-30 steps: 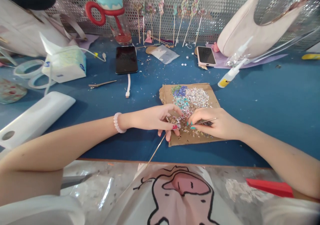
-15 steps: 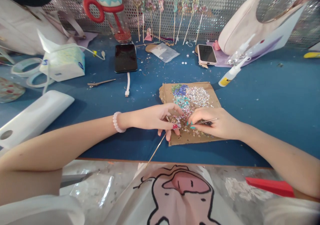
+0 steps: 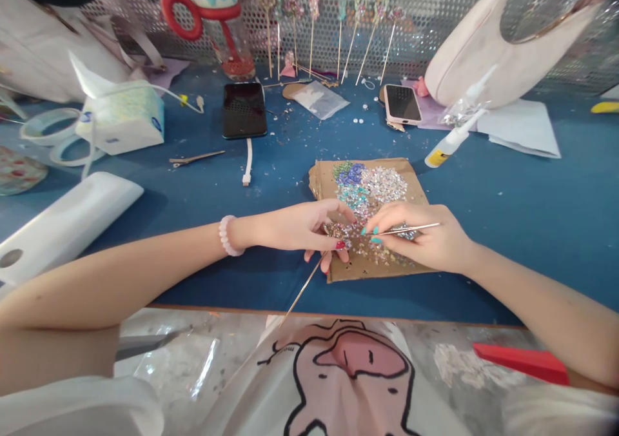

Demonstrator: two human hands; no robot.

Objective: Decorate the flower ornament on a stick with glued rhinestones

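Observation:
My left hand [image 3: 314, 228], with a beaded bracelet at the wrist, holds a rhinestone-covered ornament [image 3: 340, 231] on a thin stick [image 3: 304, 287] that slants down toward the table's front edge. Close on its right, my right hand [image 3: 416, 233] pinches a pair of metal tweezers [image 3: 411, 228], the tips near the ornament. Both hands are over a piece of brown cardboard [image 3: 396, 268]. Loose rhinestones lie on it in groups: white [image 3: 385, 185], blue [image 3: 351, 174], turquoise [image 3: 353, 197] and green. Part of the stones is hidden under my fingers.
Behind the cardboard lie two phones [image 3: 244, 110] [image 3: 403, 104], a plastic bag [image 3: 320, 99] and a glue bottle [image 3: 447, 147]. Decorated sticks [image 3: 311, 42] stand at the back. On the left are a tissue box [image 3: 126, 123], tape rolls [image 3: 51, 128], a hair clip [image 3: 196, 158] and a white device [image 3: 72, 220].
The tweezers in my right hand have turned flatter, and more of them shows. The purple-and-white sheet at the right has dropped; folded white paper now lies flat there. My left hand is nearly still.

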